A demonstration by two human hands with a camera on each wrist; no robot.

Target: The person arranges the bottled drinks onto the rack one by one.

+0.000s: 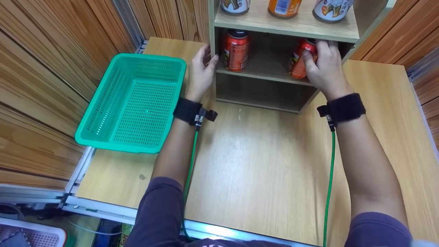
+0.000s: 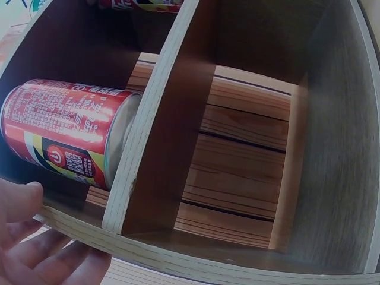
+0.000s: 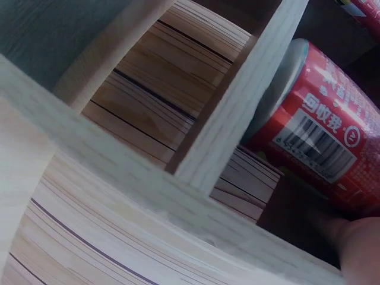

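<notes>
A red soda can (image 1: 300,58) stands slightly tilted at the right end of the middle shelf. My right hand (image 1: 325,67) grips it, thumb on the front and fingers reaching behind its right side. In the right wrist view the can (image 3: 320,124) shows its barcode, and most of the hand is out of frame. My left hand (image 1: 201,73) is at the left side panel of the wooden shelf unit (image 1: 288,32), thumb at the front edge, relaxed fingers along the outside. Close to it on the same shelf stands another red can (image 2: 65,127), upright and not held.
Several cans, among them an orange can (image 1: 284,6), stand on the top shelf. A green plastic basket (image 1: 130,145) sits on the table left of the unit. Wood-panel walls (image 1: 44,68) enclose the back and sides. Green cables (image 1: 329,185) run from both wrist straps.
</notes>
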